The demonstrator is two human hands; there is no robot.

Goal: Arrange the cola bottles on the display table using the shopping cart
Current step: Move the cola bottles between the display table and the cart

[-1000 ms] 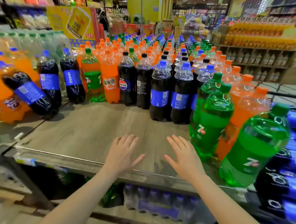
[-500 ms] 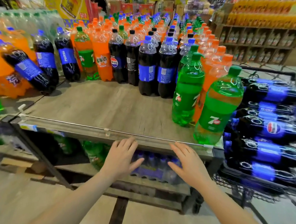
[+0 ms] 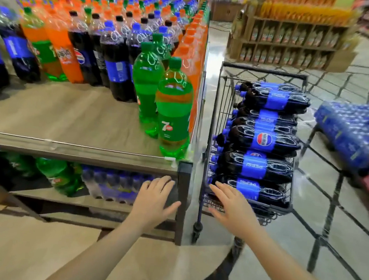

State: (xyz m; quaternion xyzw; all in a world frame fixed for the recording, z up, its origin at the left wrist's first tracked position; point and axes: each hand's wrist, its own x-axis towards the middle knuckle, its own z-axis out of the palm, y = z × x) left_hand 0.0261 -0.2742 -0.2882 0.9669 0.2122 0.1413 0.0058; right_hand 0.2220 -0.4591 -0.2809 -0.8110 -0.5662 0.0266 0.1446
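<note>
Early stage, by my read — cola bottles [image 3: 263,139] lie stacked in the shopping cart [image 3: 212,124] beside the display table [image 3: 68,114], whose front is bare; left hand [image 3: 153,201] and right hand [image 3: 232,207] open, empty — unloading all ahead.

Store light bright, even, overhead. Glare on floor [image 3: 213,51] by my cart. Motion blur at edges; far shelves [image 3: 291,44] soft. Wide-angle bending twd corners.
</note>
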